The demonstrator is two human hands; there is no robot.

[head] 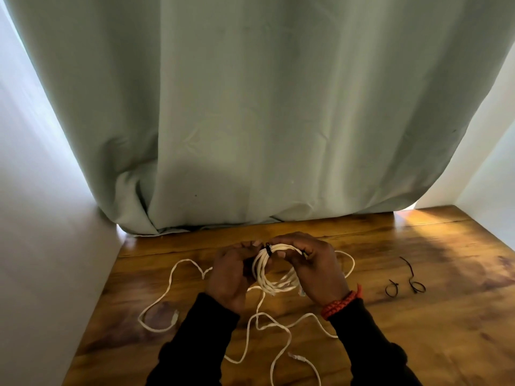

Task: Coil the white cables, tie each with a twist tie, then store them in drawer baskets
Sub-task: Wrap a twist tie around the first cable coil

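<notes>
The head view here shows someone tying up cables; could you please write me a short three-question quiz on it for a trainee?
1. True or false: a black twist tie is already around the coiled white cable that both hands hold.
2. Multiple choice: where do the spare twist ties lie on the wooden table? A) left of the left hand B) right of the right hand C) under the curtain
3. Fill in: the wrist with the orange bracelet belongs to the ___ hand.

Key: 1 true; 2 B; 3 right.
</notes>
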